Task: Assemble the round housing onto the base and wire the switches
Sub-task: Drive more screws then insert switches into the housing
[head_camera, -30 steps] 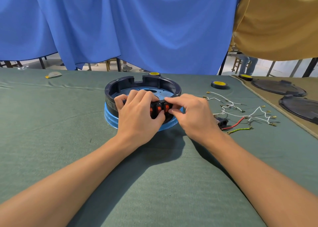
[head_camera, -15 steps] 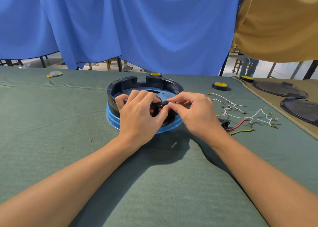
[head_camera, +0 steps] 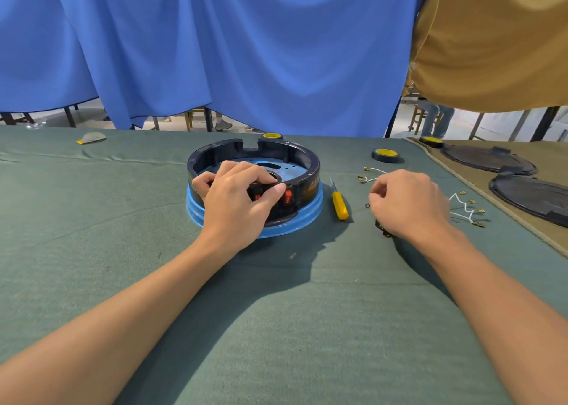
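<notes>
The dark round housing (head_camera: 302,154) sits on the blue base (head_camera: 310,212) in the middle of the green cloth. Red rocker switches (head_camera: 288,196) show in its front wall. My left hand (head_camera: 233,199) grips that front wall, fingers curled over the rim and thumb pressed beside the switches. My right hand (head_camera: 408,202) hovers to the right over the loose wires (head_camera: 461,203), fingers curled; whether they hold anything is hidden. More white wires with brass terminals (head_camera: 373,171) lie just beyond it.
A yellow-handled screwdriver (head_camera: 339,205) lies right of the base, with a tiny black ring (head_camera: 367,205) beside it. A tape roll (head_camera: 385,154) sits behind the wires. Two black lids (head_camera: 488,160) (head_camera: 534,195) lie on the tan mat at far right.
My right hand has left the switches and moved right, over the wires. The screwdriver now lies uncovered beside the base. My left hand stays on the housing.
</notes>
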`<state>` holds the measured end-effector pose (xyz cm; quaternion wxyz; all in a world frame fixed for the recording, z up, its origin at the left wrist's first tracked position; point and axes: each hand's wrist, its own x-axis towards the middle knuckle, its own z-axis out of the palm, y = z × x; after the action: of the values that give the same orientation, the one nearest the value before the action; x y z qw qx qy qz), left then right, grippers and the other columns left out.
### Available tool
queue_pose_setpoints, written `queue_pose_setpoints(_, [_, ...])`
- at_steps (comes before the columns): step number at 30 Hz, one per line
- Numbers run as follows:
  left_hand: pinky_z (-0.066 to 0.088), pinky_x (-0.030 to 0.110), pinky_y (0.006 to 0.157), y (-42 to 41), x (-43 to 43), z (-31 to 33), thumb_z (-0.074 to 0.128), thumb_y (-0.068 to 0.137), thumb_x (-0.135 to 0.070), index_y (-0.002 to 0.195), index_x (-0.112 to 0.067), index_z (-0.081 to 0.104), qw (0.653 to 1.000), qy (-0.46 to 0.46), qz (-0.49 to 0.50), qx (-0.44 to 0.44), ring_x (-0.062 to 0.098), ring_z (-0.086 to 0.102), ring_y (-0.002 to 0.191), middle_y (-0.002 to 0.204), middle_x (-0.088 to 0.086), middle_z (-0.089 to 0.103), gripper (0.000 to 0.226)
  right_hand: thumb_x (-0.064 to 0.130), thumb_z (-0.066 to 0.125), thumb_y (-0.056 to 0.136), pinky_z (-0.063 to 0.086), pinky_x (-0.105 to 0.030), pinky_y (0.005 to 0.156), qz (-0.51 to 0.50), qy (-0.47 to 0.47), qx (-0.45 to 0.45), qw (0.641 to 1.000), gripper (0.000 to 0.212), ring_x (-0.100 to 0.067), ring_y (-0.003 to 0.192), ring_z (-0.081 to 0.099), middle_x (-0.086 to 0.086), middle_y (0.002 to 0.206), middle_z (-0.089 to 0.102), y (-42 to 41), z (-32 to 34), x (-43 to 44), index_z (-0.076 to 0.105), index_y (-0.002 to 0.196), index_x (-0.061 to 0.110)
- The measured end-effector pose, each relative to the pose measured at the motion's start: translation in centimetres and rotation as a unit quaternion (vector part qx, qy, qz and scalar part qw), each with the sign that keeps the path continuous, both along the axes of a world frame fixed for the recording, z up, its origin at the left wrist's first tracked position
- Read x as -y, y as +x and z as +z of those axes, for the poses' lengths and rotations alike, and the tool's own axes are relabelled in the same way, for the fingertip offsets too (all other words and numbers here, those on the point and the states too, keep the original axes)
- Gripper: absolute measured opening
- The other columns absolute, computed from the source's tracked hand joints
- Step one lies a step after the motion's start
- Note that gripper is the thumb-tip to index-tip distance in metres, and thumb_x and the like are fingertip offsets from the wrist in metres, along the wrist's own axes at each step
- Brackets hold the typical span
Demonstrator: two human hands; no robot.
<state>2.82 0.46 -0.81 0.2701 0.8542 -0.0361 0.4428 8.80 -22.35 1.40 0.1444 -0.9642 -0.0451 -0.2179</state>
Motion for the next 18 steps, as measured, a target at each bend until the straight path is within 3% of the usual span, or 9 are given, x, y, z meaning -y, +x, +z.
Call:
queue_pose_setpoints(6, [0.015,0.03,0.08,0.0,0.0,-0.3,0.062,0.084,-0.04,0.079,-0.018,0.066,0.999,0.033,0.009,0.018,0.017,0.055,0.096,0.086,-0.01,0.067,0.023,0.051,0.063,0.082,0.045,-0.04,0.077,-0.031,-0.107,-0.165,0.98,0.029,-0.031,0.104,0.057,-0.005,0.113,0.062,-0.3,0.7,0.5,0.064,0.105,0.032])
queue_pose_setpoints(11, [0.017,0.032,0.082,-0.1,-0.3,-0.2,0.061,0.084,-0.039,0.073,-0.019,0.064,1.0,0.014,0.007,0.022,0.013,0.053,0.094,0.082,-0.012,0.065,0.023,0.035,0.075,0.077,0.05,-0.041,0.087,0.008,-0.043,-0.175,0.984,0.032,-0.031,0.109,0.057,-0.006,0.117,0.064,-0.6,1.6,0.3,0.064,0.107,0.035])
queue_pose_setpoints(13, [0.016,0.031,0.081,-0.1,-0.4,0.0,0.059,0.084,-0.04,0.068,-0.019,0.061,1.0,-0.014,0.004,0.021,0.011,0.052,0.092,0.08,-0.011,0.065,0.027,0.037,0.077,0.076,0.05,-0.043,0.092,0.04,0.009,-0.157,0.987,0.031,-0.028,0.107,0.059,-0.004,0.111,0.068,-0.7,2.1,0.4,0.066,0.105,0.032])
queue_pose_setpoints(15, [0.017,0.031,0.082,-0.1,-0.6,0.1,0.059,0.085,-0.043,0.062,-0.018,0.058,0.999,-0.048,-0.002,0.022,0.011,0.053,0.091,0.077,-0.009,0.065,0.034,0.038,0.076,0.076,0.05,-0.038,0.086,0.092,0.102,-0.118,0.984,0.024,-0.021,0.097,0.062,0.001,0.096,0.071,-1.0,2.6,0.2,0.069,0.098,0.029])
queue_pose_setpoints(16, [0.018,0.031,0.083,-0.1,-0.7,0.2,0.058,0.085,-0.043,0.059,-0.017,0.057,0.998,-0.066,-0.007,0.021,0.011,0.054,0.09,0.075,-0.008,0.065,0.037,0.036,0.076,0.076,0.051,-0.035,0.079,0.124,0.176,-0.114,0.97,0.02,-0.016,0.088,0.063,0.003,0.088,0.071,-1.2,2.8,-0.1,0.071,0.094,0.027])
queue_pose_setpoints(18, [0.02,0.03,0.087,-0.1,-1.1,0.3,0.058,0.086,-0.042,0.056,-0.015,0.055,0.996,-0.09,-0.021,0.015,0.012,0.056,0.089,0.073,-0.005,0.065,0.041,0.029,0.074,0.08,0.052,-0.029,0.063,0.186,0.354,-0.171,0.9,0.014,-0.013,0.069,0.062,0.003,0.078,0.07,-1.9,3.3,-0.6,0.073,0.089,0.019])
